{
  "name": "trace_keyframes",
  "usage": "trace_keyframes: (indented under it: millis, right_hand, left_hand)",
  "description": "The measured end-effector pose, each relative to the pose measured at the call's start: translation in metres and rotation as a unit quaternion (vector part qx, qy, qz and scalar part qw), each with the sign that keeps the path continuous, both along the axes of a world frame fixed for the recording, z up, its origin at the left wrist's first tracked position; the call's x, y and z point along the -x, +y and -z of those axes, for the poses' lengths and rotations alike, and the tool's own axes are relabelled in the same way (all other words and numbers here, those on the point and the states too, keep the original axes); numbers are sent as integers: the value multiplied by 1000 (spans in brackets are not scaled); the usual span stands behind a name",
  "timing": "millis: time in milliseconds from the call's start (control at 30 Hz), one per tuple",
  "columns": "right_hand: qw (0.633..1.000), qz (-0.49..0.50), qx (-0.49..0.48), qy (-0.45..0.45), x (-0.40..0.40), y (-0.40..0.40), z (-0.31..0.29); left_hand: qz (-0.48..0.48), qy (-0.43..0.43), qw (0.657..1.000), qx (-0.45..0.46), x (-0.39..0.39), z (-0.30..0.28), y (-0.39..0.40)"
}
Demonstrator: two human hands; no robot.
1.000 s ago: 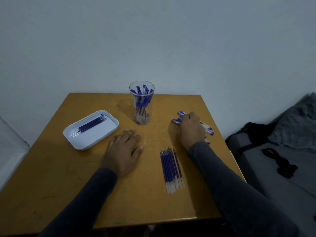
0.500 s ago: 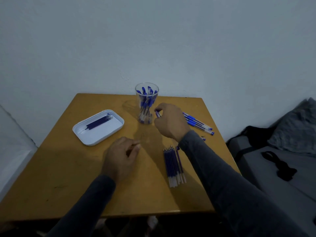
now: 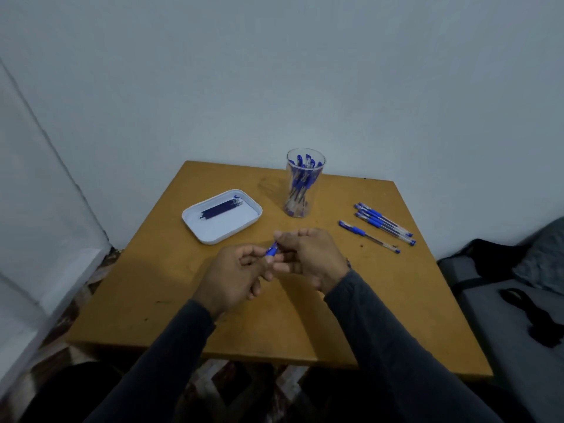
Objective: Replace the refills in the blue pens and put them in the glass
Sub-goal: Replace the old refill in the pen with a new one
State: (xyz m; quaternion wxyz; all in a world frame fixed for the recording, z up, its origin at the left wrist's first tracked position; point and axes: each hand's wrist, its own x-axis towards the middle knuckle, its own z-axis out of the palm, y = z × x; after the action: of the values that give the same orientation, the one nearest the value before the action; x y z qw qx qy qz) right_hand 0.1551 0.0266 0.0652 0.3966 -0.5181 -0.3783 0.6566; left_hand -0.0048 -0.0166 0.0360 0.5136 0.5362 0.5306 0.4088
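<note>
Over the middle of the wooden table [image 3: 146, 300], my left hand [image 3: 235, 277] and my right hand [image 3: 308, 257] both pinch one blue pen [image 3: 271, 249]; only its blue grip shows between the fingers. A clear glass [image 3: 302, 183] with several blue pens in it stands at the back of the table. Several more blue pens [image 3: 381, 222] lie loose on the right. A white tray [image 3: 222, 228] at the left holds several dark refills [image 3: 219, 209]. The row of new refills seen earlier is hidden behind my arms.
A light wall runs behind the table and along the left. At the right is a grey padded surface [image 3: 503, 315] with dark cloth and a black strap on it. Patterned floor shows below the table's front edge.
My right hand lifted a pen from the pile at the right and brought it to the middle. My left hand rose from the table and took hold of the same pen. The camera shifted.
</note>
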Motion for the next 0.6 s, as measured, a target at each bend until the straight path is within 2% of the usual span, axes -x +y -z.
trace_keyframes:
  millis: [167,300,600]
  right_hand:
    - [999,-20,-3,36,-8,-18,18]
    - [999,-4,-16,33,-11,-27,29]
    - [999,-34,-34,25,-19,-33,46]
  left_hand:
    - [12,59,998,9,10,17,-1]
    - [10,71,997,-15,4,28,-7]
    - [17,156,986,-52,3,39,-9]
